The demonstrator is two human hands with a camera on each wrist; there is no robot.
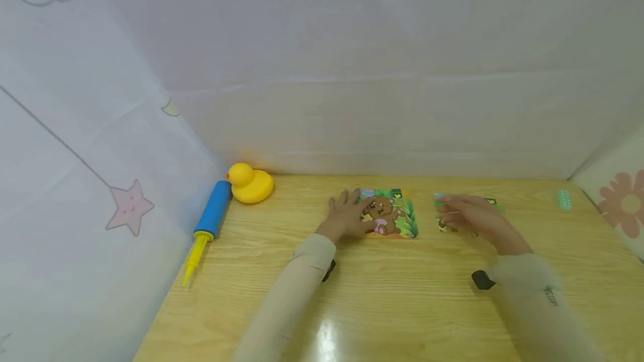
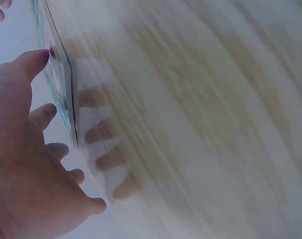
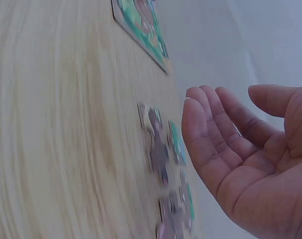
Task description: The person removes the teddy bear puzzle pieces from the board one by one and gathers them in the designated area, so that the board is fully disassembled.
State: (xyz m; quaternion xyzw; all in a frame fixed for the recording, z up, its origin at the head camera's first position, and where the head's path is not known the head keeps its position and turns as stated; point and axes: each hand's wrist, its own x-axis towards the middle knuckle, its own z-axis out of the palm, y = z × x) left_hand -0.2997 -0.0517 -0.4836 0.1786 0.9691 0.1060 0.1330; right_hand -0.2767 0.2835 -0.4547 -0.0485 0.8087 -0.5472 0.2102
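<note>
A flat picture puzzle (image 1: 389,219) with a brown bear among green leaves lies toward the back of the wooden table. My left hand (image 1: 347,218) spreads its fingers over the puzzle's left edge; in the left wrist view the thumb (image 2: 35,62) overlaps the picture's near corner. My right hand (image 1: 475,217) hovers, slightly blurred, over several loose puzzle pieces (image 1: 443,227) to the right of the bear picture. In the right wrist view its fingers are loosely bent with nothing between them, and the jigsaw pieces (image 3: 158,149) lie below on the tabletop.
A yellow rubber duck (image 1: 254,186) sits at the back left, beside a blue and yellow hand pump (image 1: 213,208) along the table's left edge. Far right lies a small mint-green bumpy item (image 1: 564,200). Pale cloth walls (image 1: 352,122) enclose the back and sides.
</note>
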